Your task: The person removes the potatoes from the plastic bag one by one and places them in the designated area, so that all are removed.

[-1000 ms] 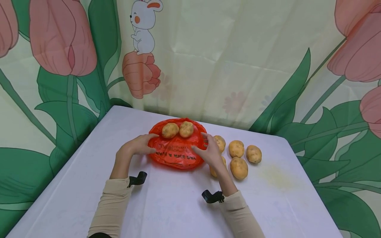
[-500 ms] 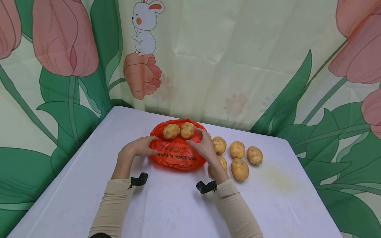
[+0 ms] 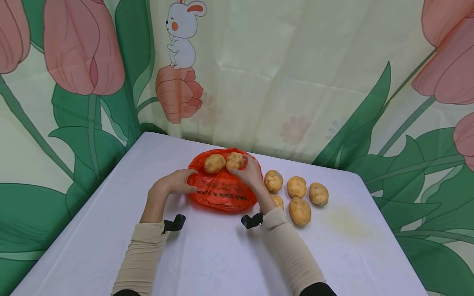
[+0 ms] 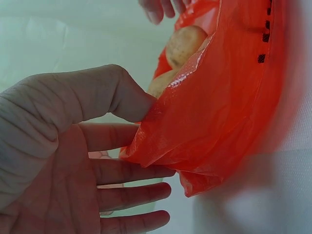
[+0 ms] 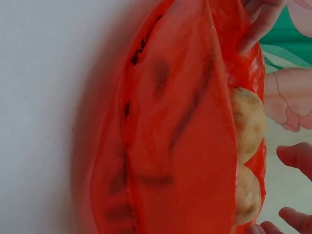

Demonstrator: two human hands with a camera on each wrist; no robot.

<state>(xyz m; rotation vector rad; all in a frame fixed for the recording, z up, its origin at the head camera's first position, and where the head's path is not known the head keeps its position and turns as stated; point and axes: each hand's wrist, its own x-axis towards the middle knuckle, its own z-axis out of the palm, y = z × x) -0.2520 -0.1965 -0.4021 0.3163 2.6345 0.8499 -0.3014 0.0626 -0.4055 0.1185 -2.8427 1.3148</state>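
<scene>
A red plastic bag [image 3: 224, 187] with printed lettering lies near the table's far edge. Two potatoes are at its mouth, a left potato [image 3: 214, 164] and a right potato [image 3: 234, 160]. My left hand [image 3: 175, 182] is at the bag's left end; in the left wrist view its thumb and index finger pinch the thin red film [image 4: 146, 141], the other fingers extended. Over the bag's right side, my right hand [image 3: 250, 172] reaches toward the right potato, fingers spread and loosely bent. In the left wrist view a gap shows between those fingertips [image 4: 155, 13] and the potatoes.
Right of the bag, several loose potatoes [image 3: 296, 187] lie on the white tablecloth [image 3: 211, 250]. One potato [image 3: 277, 201] is partly covered by my right forearm. A curtain [image 3: 259, 82] with printed flowers and a rabbit hangs behind the table.
My right hand has moved left and inward over the bag, from its right edge to beside the right potato. The left hand stays at the bag's left end.
</scene>
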